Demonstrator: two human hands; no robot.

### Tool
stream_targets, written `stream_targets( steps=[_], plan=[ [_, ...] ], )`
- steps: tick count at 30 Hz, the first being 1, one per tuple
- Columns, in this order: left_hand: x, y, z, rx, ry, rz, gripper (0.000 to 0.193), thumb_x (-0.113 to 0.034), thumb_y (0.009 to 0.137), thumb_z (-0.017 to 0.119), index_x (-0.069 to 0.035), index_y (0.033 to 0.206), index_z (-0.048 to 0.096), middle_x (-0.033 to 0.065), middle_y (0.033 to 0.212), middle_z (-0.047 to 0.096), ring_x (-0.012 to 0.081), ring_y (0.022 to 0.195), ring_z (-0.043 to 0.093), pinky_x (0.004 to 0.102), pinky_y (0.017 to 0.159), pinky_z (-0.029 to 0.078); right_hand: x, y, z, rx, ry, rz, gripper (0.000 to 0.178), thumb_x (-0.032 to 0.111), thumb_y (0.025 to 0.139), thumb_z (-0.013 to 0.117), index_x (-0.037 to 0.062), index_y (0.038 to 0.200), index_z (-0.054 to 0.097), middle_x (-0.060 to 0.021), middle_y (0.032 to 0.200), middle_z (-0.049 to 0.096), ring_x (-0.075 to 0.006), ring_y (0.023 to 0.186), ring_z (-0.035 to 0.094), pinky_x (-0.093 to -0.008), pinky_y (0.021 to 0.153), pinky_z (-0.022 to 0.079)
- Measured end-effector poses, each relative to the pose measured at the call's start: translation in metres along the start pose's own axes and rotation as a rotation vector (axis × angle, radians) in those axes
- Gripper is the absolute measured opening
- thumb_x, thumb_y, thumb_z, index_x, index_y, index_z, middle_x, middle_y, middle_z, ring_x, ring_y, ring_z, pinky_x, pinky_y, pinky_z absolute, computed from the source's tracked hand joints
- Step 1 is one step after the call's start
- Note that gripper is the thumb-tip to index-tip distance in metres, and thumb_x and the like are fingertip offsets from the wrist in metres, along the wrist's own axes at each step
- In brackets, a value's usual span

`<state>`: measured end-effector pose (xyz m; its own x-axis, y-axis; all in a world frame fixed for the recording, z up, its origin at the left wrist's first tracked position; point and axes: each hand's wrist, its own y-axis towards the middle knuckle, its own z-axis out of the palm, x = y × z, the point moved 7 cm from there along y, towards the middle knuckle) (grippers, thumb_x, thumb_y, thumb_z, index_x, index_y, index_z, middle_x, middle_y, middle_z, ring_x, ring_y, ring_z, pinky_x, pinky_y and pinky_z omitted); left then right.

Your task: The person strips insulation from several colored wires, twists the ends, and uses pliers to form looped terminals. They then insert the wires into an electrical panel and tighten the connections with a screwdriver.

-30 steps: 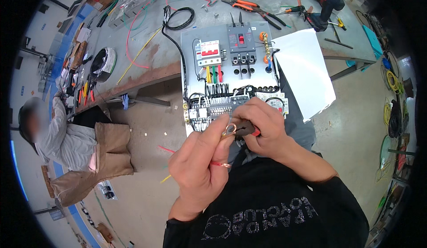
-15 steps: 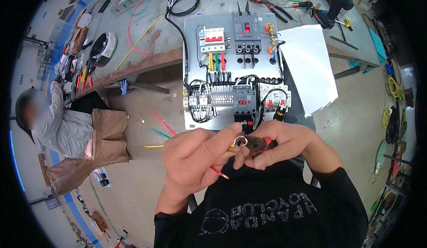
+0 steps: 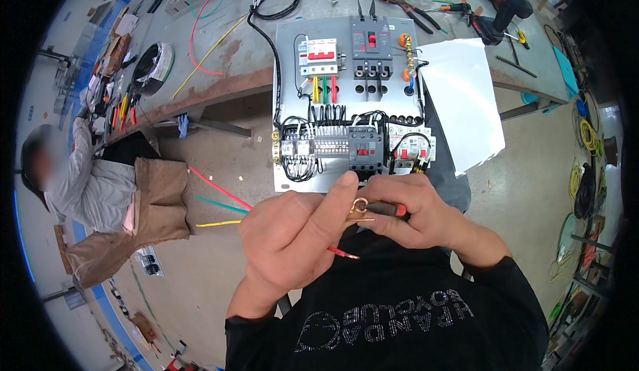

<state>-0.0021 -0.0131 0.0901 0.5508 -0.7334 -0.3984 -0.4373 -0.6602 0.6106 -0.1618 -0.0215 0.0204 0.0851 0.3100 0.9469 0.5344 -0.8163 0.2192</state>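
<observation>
Wires (image 3: 219,187) being grasped by left hand (image 3: 289,241); pliers (image 3: 383,208) being clenched by right hand (image 3: 416,212), nose at copper loop (image 3: 360,204). Loop being held just beyond lower edge of panel (image 3: 313,186), apparently being shaped; steady wire hold likely being called for next.

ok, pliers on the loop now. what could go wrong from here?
1. The copper loop sits at the nose of the pliers in the right hand; too hard a squeeze might nick or flatten it.
2. The left hand, holding the coloured wires, has its fingers close to that nose; a slip might pinch them.
3. The panel juts past the edge of the bench; a knock could shift it.
</observation>
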Motion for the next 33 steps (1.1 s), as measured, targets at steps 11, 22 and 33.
stream_targets(
  steps=[11, 22, 33],
  plan=[
    [-0.002, -0.004, 0.004, -0.002, 0.181, 0.062, 0.051, -0.007, 0.07, 0.082, -0.005, 0.122, 0.079, 0.0034, 0.072, 0.059, 0.0163, 0.056, 0.054, 0.0299, 0.049, 0.04, -0.012, 0.007, -0.008, -0.119, -0.332, -0.105, 0.043, 0.003, 0.078, 0.079, 0.0038, 0.118, 0.065, -0.0146, 0.097, 0.064, -0.0313, 0.087, 0.068, -0.0391, 0.072, 0.054],
    [0.005, -0.001, 0.001, -0.034, 0.271, 0.112, 0.057, -0.006, 0.065, 0.079, -0.006, 0.123, 0.079, 0.0003, 0.074, 0.055, 0.0133, 0.055, 0.05, 0.0276, 0.048, 0.038, -0.012, -0.002, -0.011, -0.003, 0.28, 0.084, 0.024, 0.018, 0.102, 0.069, -0.0014, 0.116, 0.069, -0.0039, 0.087, 0.068, -0.012, 0.076, 0.065, -0.0298, 0.07, 0.052],
    [0.009, 0.001, 0.003, -0.048, 0.011, -0.17, 0.043, -0.001, 0.087, 0.078, -0.002, 0.13, 0.074, 0.0098, 0.079, 0.063, 0.0208, 0.063, 0.06, 0.0319, 0.057, 0.047, 0.022, 0.015, -0.037, -0.177, -0.659, -0.069, 0.053, 0.013, 0.084, 0.081, 0.0041, 0.134, 0.066, -0.0131, 0.108, 0.067, -0.0323, 0.096, 0.061, -0.0425, 0.087, 0.05]
  ],
)
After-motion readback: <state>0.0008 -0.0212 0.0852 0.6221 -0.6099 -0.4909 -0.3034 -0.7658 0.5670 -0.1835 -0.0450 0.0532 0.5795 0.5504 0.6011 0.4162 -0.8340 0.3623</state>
